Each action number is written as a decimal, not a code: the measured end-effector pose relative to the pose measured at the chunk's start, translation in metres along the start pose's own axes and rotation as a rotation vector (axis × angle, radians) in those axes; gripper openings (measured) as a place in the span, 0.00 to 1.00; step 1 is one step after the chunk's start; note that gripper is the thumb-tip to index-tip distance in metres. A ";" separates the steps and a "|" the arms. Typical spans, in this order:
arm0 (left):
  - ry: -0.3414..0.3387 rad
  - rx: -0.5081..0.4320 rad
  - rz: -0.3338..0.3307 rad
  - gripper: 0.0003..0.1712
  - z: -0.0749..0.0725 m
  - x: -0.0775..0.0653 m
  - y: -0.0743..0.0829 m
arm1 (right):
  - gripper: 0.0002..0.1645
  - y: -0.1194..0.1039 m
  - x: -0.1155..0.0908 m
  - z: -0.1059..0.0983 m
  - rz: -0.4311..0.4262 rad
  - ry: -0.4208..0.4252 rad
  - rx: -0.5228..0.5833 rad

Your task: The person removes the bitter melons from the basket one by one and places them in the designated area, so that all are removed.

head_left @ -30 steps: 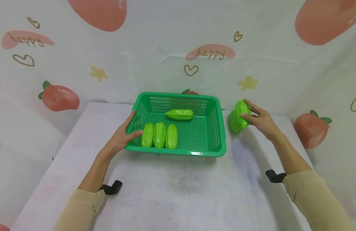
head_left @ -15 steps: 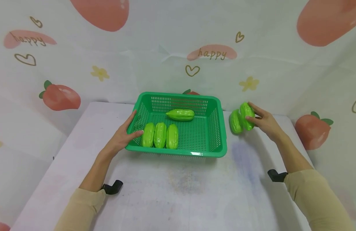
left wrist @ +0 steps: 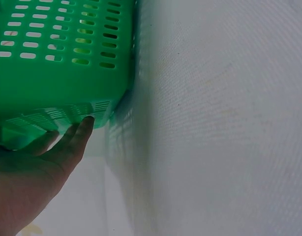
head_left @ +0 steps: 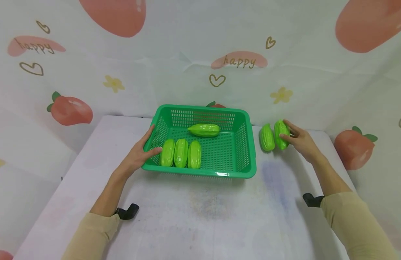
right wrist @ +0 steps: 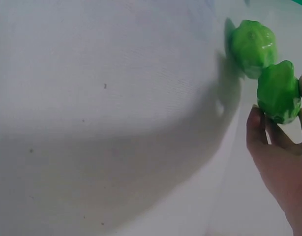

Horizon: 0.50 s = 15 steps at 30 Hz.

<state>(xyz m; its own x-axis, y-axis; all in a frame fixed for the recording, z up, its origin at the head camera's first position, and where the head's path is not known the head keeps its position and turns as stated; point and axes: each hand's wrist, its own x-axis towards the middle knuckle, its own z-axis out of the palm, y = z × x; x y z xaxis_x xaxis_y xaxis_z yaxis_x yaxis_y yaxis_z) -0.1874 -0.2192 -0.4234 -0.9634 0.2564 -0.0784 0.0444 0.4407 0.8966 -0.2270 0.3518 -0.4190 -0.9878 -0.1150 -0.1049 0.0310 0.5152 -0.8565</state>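
Observation:
In the head view my right hand (head_left: 301, 142) pinches a glossy, ridged green bitter melon (head_left: 281, 135) between thumb and fingers, to the right of the basket. Close to its left lies a similar bitter melon (head_left: 267, 138) on the table. The right wrist view shows the held melon (right wrist: 279, 93) end-on, near the other melon (right wrist: 253, 46). At the left side of the green plastic basket (head_left: 200, 172), my left hand (head_left: 135, 155) holds the wall, thumb over the rim and fingers outside. Those fingers (left wrist: 75, 140) lie along the outer wall in the left wrist view.
Inside the basket, three melons (head_left: 181, 153) lie side by side at the front left. Another melon (head_left: 204, 130) lies crosswise at the back. Behind the white table (head_left: 200, 216) hangs a printed cloth (head_left: 181, 43). Each wrist carries a black camera mount (head_left: 127, 212).
My right hand has moved slightly right and down with its melon, away from the other one, so a gap shows between the two. My left hand and the basket stay in place.

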 end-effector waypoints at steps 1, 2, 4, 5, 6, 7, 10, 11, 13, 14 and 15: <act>0.000 -0.006 0.001 0.52 0.000 0.000 0.000 | 0.45 0.002 0.000 0.000 0.005 0.008 -0.007; -0.002 -0.012 0.001 0.52 0.001 0.000 -0.001 | 0.44 0.004 0.000 0.001 0.010 0.016 -0.021; -0.004 -0.017 0.004 0.52 0.001 0.000 -0.001 | 0.43 0.008 -0.001 0.002 0.018 0.033 -0.049; -0.005 -0.017 0.006 0.51 0.001 0.000 -0.001 | 0.43 0.010 -0.001 0.002 0.020 0.042 -0.058; -0.005 -0.015 0.008 0.52 0.001 0.000 -0.001 | 0.42 0.012 -0.002 0.003 0.019 0.050 -0.067; -0.005 -0.014 0.008 0.52 0.002 0.000 -0.002 | 0.42 0.015 -0.002 0.003 0.017 0.057 -0.069; 0.001 -0.007 0.012 0.52 0.001 0.001 -0.002 | 0.42 0.020 -0.002 0.005 -0.001 0.064 -0.059; 0.002 -0.007 0.012 0.52 0.001 0.001 -0.002 | 0.42 0.021 -0.002 0.006 -0.007 0.063 -0.053; 0.005 0.000 0.014 0.52 0.001 0.001 -0.001 | 0.42 0.024 -0.001 0.008 -0.015 0.057 -0.046; 0.006 0.002 0.015 0.52 0.000 0.001 -0.002 | 0.42 0.024 -0.001 0.009 -0.018 0.052 -0.046; 0.006 0.004 0.017 0.52 0.000 0.001 -0.002 | 0.42 0.025 0.000 0.009 -0.019 0.048 -0.048</act>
<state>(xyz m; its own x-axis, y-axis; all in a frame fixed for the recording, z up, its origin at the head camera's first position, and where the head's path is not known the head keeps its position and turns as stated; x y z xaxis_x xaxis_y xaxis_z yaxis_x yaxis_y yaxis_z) -0.1886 -0.2194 -0.4250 -0.9640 0.2587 -0.0609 0.0614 0.4395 0.8961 -0.2249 0.3570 -0.4455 -0.9944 -0.0845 -0.0638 0.0064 0.5533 -0.8330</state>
